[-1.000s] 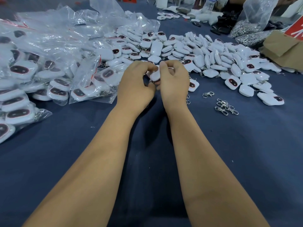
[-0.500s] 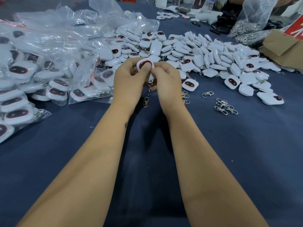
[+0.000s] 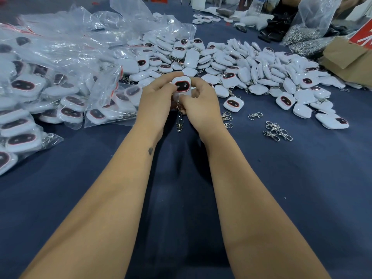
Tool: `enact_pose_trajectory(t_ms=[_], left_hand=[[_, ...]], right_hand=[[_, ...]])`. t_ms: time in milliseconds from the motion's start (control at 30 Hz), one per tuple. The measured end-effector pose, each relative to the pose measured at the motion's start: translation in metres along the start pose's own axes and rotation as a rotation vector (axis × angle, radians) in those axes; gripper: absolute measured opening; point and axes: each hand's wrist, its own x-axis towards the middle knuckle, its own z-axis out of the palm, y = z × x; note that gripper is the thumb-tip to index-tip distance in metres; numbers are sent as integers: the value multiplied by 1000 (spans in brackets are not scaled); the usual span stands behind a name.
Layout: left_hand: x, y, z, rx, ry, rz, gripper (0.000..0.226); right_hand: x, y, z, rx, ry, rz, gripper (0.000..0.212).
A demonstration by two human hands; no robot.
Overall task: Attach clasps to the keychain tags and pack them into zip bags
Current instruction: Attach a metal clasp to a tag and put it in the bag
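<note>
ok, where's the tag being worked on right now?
Head view, centre: the white tag is held upright between the left hand and right hand, just in front of the loose tag pile, with its clasp chain hanging below.

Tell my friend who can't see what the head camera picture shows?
Two bare hands, left hand and right hand, together hold up a white rounded plastic keychain tag with a dangling silver metal clasp, over a dark blue table. Loose white tags lie behind, and bagged tags in clear plastic zip bags lie left.
</note>
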Motion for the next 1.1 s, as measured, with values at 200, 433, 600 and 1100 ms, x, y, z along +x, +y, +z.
enact_pose_trajectory(t_ms=[200,433,600,1100], left_hand=[[2,-3,0,7,0,-18,40],[3,-4,0,45,-9,-6,36],[1,-4,2,49,5,-17,36],[1,-3,0,79,4,-18,28]], right_hand=[[0,1,-1,-40,11,13,20],[1,-3,-2,27,-1,60,23],[1,-3,-1,61,-10,88,22],[2,-5,0,154,49,90,18]])
